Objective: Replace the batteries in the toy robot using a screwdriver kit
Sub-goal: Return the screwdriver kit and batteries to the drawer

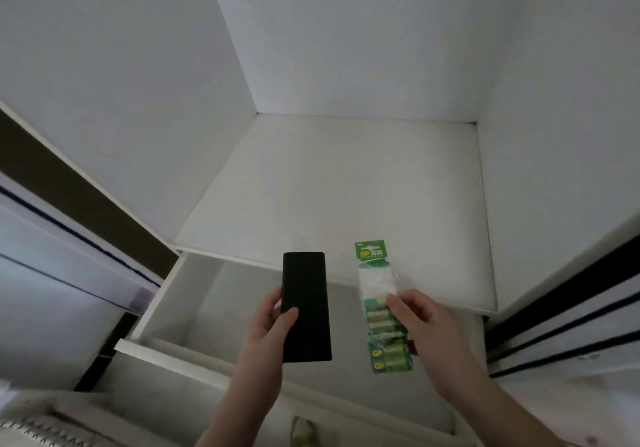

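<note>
Left hand (273,322) and right hand (420,322) both raised, fingers clasped.

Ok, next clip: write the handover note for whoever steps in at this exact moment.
Left hand: holds a black case, probably the screwdriver kit, closed.
Right hand: holds a green battery strip, still sealed.
Both are held over an open white drawer in front of a shelf.
Toy robot: not in view.
Done: supplies fetched.
Left: find the toy, unscrew the cover, swap batteries, close it.
</note>
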Demonstrator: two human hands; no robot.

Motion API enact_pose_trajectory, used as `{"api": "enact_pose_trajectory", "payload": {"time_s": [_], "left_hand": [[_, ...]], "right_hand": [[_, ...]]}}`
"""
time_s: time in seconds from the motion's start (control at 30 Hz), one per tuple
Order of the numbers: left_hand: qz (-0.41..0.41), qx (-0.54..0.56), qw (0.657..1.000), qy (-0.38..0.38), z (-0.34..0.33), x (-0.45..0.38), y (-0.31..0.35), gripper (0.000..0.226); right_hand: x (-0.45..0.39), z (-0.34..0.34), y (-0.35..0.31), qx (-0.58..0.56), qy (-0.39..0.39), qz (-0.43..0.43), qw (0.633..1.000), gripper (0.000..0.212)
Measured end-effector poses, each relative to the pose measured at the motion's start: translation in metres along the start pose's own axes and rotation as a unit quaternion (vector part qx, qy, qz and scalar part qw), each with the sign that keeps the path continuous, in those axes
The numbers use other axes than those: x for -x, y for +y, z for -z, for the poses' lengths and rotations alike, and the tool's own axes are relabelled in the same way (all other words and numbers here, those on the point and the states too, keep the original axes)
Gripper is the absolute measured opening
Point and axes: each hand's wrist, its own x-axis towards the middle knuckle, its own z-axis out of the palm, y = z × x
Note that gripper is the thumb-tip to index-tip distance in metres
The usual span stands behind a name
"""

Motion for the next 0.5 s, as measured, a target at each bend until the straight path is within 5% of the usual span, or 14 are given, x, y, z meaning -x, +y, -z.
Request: {"api": "enact_pose_trajectory", "payload": {"time_s": [0.3, 0.5], "left_hand": [[0.026, -0.017, 0.993, -0.116, 0.080, -0.068, 0.009, 0.034], [0.061, -0.071, 0.977, -0.190, 0.137, -0.093, 0.010, 0.035]], "right_hand": [[-0.013, -0.096, 0.018, -0.036, 0.086, -0.015, 0.996, 0.018], [-0.014, -0.135, 0.028, -0.017, 0.054, -0.052, 0.997, 0.026]]}}
